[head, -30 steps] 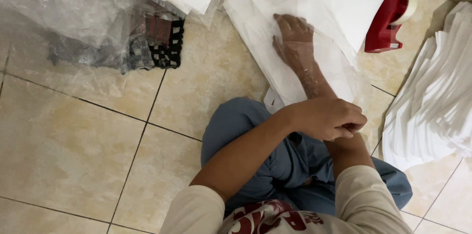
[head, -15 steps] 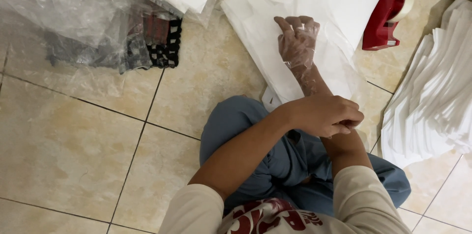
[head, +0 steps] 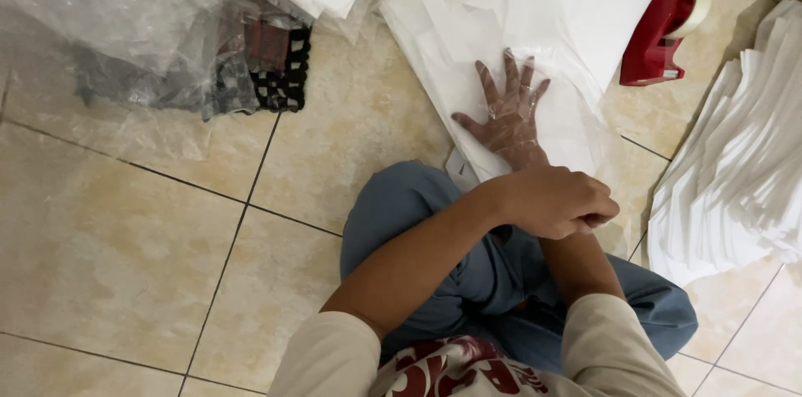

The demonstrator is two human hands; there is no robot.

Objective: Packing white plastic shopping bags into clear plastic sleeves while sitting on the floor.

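The right hand (head: pixel 507 113) lay flat inside a clear plastic glove (head: pixel 518 80), fingers spread, on white sheets (head: pixel 535 21); the left hand (head: pixel 555 201) was closed over the right wrist, pinching the glove's edge; the red tape dispenser (head: pixel 656 38) stood near — bare floor tiles (head: pixel 125 230) lay open at the left.

Glossy beige floor tiles (head: pixel 125 238) with dark grout lines, evenly lit.

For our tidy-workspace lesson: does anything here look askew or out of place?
The white sheets under the gloved right hand lie crumpled and overlapping, unlike the even stack beside them. The red tape dispenser lies tipped on the tiles.
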